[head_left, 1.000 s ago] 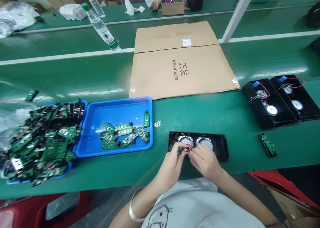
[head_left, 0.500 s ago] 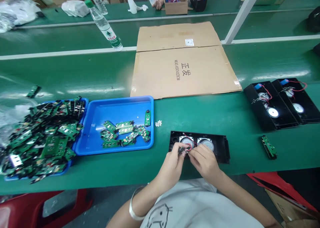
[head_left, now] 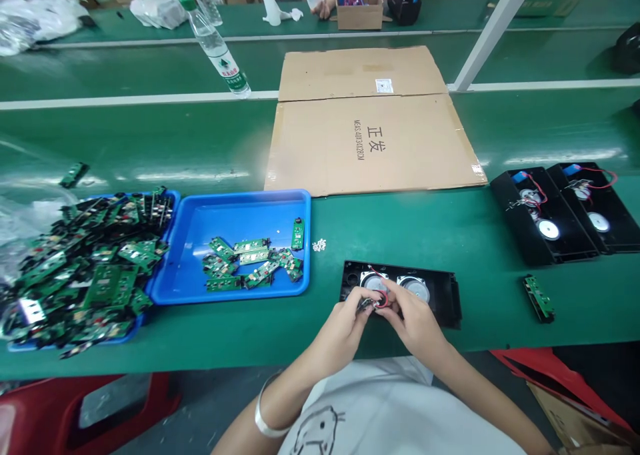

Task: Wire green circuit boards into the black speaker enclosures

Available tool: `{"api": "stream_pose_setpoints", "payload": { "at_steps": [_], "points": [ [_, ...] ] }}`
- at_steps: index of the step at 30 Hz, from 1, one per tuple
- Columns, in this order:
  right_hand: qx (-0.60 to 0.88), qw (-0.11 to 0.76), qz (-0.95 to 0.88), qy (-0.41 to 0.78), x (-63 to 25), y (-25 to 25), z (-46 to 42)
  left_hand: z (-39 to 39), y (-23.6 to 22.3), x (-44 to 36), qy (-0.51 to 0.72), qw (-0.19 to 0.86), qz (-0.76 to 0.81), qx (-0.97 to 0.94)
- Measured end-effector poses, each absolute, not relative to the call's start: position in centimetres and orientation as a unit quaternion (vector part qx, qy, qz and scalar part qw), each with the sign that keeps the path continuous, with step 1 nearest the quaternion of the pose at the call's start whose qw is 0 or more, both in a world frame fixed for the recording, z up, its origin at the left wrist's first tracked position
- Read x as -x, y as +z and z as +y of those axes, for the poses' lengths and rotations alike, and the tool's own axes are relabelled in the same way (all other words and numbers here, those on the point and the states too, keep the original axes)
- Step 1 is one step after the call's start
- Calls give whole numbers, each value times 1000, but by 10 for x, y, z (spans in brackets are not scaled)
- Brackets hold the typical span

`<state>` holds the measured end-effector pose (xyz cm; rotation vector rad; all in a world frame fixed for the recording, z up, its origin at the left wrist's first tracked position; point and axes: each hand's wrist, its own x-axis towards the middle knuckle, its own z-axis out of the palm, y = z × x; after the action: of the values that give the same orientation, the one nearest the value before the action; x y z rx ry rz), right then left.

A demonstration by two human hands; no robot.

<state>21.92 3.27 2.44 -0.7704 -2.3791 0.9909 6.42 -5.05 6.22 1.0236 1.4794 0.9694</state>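
Note:
My left hand [head_left: 345,328] is closed in a pinch on a bundle of thin wires [head_left: 367,304], partly hidden by the fingers. Facing it, my right hand [head_left: 415,318] has thumb and fingertips around a loop of red wire [head_left: 383,299]. Both hands are over the near edge of a black speaker panel [head_left: 444,302], which lies flat on the bench. Two round speakers, a left one [head_left: 371,280] and a right one [head_left: 418,288], are set in the panel, partly covered by my fingers. What the wire ends touch is too small to tell.
Left stand a blue tray [head_left: 170,268] with several circuit boards and a heaped board pile [head_left: 100,268]. Small white pieces [head_left: 319,244] lie beside the tray. Right are two black housings [head_left: 530,235] and a single board [head_left: 539,298]. Flattened cardboard [head_left: 375,135] lies beyond; a co-worker's hand [head_left: 323,5] shows opposite.
My right hand's fingers have shifted, with the index finger raised and the red wire loop showing more plainly between the hands. The left hand keeps its pinch. The whole view has moved slightly.

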Motion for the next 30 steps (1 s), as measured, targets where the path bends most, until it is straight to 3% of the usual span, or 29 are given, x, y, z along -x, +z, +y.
{"api": "stream_pose_setpoints", "payload": {
  "at_steps": [13, 20, 25, 30],
  "points": [
    [264, 205, -902, 271, -215, 24, 32, -51, 56, -65, 385, 490, 634, -458],
    [280, 84, -839, 459, -220, 43, 60, -59, 72, -75, 330, 457, 685, -462],
    [379, 100, -884, 257, -203, 31, 54, -67, 76, -72, 314, 374, 712, -505],
    [397, 145, -866, 267, -199, 27, 48, -71, 76, -68, 304, 313, 730, -526]
  ]
}}
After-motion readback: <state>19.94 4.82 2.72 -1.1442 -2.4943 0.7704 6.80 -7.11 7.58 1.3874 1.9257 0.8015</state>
